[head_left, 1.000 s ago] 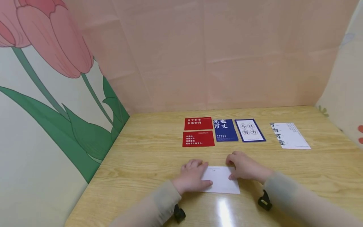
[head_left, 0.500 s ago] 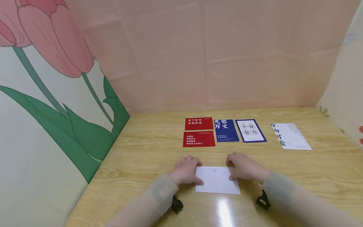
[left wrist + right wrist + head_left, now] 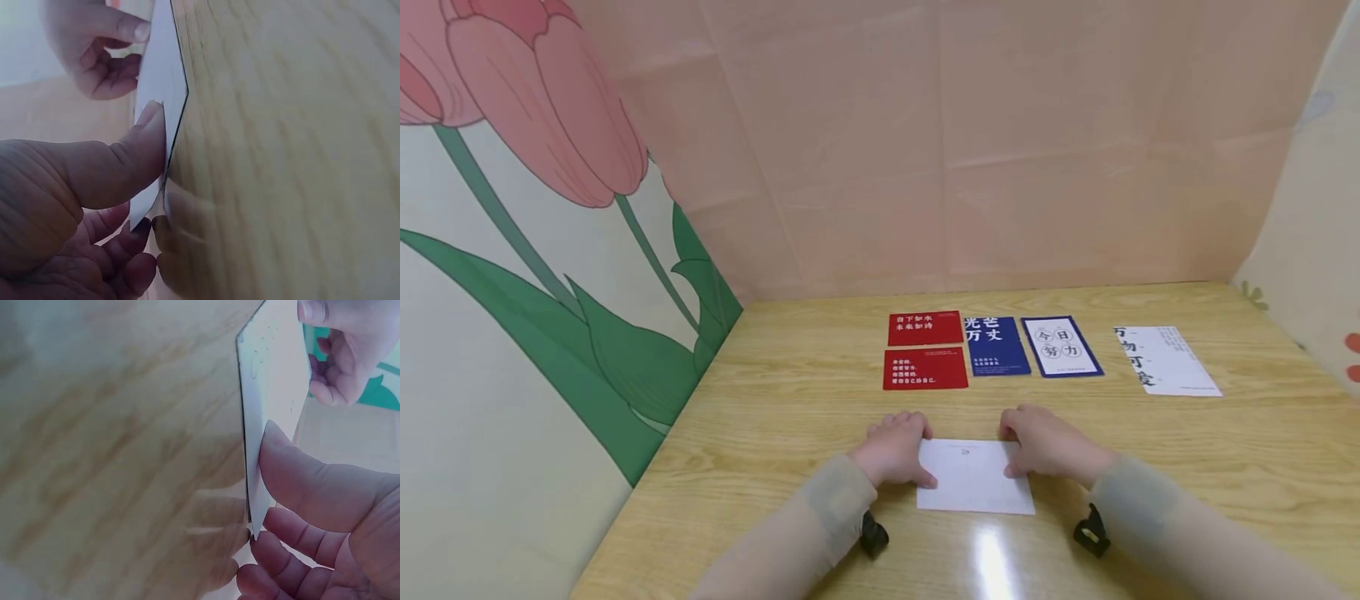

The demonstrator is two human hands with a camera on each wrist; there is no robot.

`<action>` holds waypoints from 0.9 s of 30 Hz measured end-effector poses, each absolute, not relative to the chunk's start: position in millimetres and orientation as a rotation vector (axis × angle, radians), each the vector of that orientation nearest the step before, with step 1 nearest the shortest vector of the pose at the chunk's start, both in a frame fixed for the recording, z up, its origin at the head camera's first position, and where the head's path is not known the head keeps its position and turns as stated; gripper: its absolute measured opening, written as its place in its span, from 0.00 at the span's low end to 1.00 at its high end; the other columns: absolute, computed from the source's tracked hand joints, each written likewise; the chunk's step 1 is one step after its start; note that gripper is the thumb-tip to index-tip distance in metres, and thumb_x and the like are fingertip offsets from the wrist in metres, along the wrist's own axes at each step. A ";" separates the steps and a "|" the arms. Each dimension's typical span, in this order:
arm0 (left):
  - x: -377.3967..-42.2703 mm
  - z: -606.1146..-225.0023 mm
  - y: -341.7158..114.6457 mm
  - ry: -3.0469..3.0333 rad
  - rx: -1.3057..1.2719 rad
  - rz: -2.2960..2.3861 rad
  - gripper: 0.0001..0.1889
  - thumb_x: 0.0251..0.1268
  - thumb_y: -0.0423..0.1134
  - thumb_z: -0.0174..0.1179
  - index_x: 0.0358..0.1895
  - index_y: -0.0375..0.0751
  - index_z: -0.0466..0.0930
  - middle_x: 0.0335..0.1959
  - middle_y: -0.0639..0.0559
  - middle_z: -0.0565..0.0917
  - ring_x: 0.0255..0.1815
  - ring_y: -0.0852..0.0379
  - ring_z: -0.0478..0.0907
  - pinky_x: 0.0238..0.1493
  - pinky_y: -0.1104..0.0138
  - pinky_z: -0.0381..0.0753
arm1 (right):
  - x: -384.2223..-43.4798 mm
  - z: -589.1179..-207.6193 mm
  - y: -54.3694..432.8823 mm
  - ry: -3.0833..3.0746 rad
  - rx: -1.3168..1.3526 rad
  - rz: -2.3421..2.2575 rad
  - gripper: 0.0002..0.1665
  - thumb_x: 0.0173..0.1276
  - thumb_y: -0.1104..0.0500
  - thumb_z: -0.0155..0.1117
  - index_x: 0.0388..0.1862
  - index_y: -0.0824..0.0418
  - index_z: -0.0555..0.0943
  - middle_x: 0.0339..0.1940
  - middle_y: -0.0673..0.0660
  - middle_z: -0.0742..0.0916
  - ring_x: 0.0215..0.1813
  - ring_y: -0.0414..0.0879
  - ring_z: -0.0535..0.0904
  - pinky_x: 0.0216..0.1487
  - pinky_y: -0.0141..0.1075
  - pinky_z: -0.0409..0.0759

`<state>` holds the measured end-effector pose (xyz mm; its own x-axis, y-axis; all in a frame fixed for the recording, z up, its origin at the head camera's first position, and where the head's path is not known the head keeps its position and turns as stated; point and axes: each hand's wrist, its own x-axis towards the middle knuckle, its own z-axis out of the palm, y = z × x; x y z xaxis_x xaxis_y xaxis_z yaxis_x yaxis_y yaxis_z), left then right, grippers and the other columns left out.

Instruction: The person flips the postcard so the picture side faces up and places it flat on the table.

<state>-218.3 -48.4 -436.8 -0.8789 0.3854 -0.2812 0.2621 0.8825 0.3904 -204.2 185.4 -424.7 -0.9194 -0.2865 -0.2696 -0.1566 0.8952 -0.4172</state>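
A white postcard (image 3: 973, 477) with faint print lies crosswise near the front of the table, between the two hands. My left hand (image 3: 895, 450) holds its left end, and my right hand (image 3: 1051, 443) holds the right end. In the left wrist view the thumb presses on the white face of the postcard (image 3: 161, 69), fingertips curled at the end's edge. The right wrist view shows the same grip on the postcard (image 3: 278, 375), with thumb on top and curled fingers right at the corner.
Farther back on the wooden table (image 3: 775, 433) lie two red cards (image 3: 925, 328), one behind the other, then a blue card (image 3: 1000, 354), a blue-bordered white card (image 3: 1063, 360) and a white card (image 3: 1180, 362) at right. A pink backdrop (image 3: 940, 167) stands behind.
My left hand has drawn back leftward from over the postcard to its left end, uncovering that part. The right hand stays at the right end; the other cards have not moved.
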 end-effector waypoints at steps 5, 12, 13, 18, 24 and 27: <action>-217.3 -439.4 -48.6 2.709 0.491 0.491 0.32 0.39 0.52 0.78 0.51 0.52 0.74 0.43 0.57 0.75 0.46 0.56 0.66 0.51 0.58 0.65 | -205.0 -425.1 187.4 2.739 -0.341 -0.564 0.25 0.46 0.53 0.81 0.42 0.57 0.80 0.34 0.52 0.78 0.37 0.48 0.72 0.44 0.45 0.75; -215.6 -443.2 -53.0 2.710 0.530 0.515 0.32 0.41 0.52 0.77 0.53 0.50 0.76 0.46 0.57 0.75 0.48 0.56 0.66 0.54 0.57 0.65 | -204.5 -426.1 189.2 2.742 -0.344 -0.577 0.25 0.47 0.53 0.80 0.42 0.58 0.80 0.35 0.52 0.78 0.37 0.48 0.72 0.43 0.45 0.76; -215.7 -443.8 -53.7 2.706 0.536 0.526 0.32 0.41 0.52 0.77 0.53 0.50 0.76 0.46 0.57 0.74 0.49 0.55 0.66 0.54 0.57 0.65 | -204.2 -426.1 189.4 2.744 -0.344 -0.578 0.25 0.47 0.53 0.80 0.42 0.57 0.80 0.35 0.52 0.78 0.37 0.48 0.72 0.43 0.45 0.75; -217.5 -445.3 -56.8 2.675 0.520 0.609 0.29 0.43 0.50 0.77 0.52 0.51 0.77 0.45 0.59 0.75 0.48 0.56 0.66 0.55 0.56 0.66 | -203.5 -427.4 190.7 2.749 -0.353 -0.597 0.24 0.47 0.53 0.80 0.41 0.57 0.80 0.34 0.52 0.77 0.36 0.48 0.71 0.41 0.44 0.75; -218.0 -445.5 -57.8 2.644 0.449 0.677 0.26 0.44 0.48 0.76 0.48 0.52 0.77 0.40 0.60 0.76 0.46 0.56 0.67 0.52 0.57 0.67 | -203.1 -430.9 191.9 2.741 -0.337 -0.635 0.23 0.47 0.54 0.80 0.40 0.58 0.79 0.32 0.52 0.78 0.35 0.47 0.72 0.41 0.43 0.74; -216.4 -445.3 -57.8 2.635 0.422 0.708 0.25 0.44 0.47 0.76 0.47 0.52 0.76 0.37 0.61 0.77 0.44 0.55 0.66 0.48 0.57 0.67 | -202.0 -432.6 192.3 2.740 -0.329 -0.671 0.23 0.47 0.55 0.80 0.39 0.58 0.78 0.31 0.51 0.79 0.34 0.47 0.72 0.40 0.43 0.74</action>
<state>-216.4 -57.8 -445.3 -0.8834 0.3766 -0.2789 0.1861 0.8282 0.5286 -202.0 192.3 -432.6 -0.9287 -0.2886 -0.2329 -0.1483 0.8646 -0.4800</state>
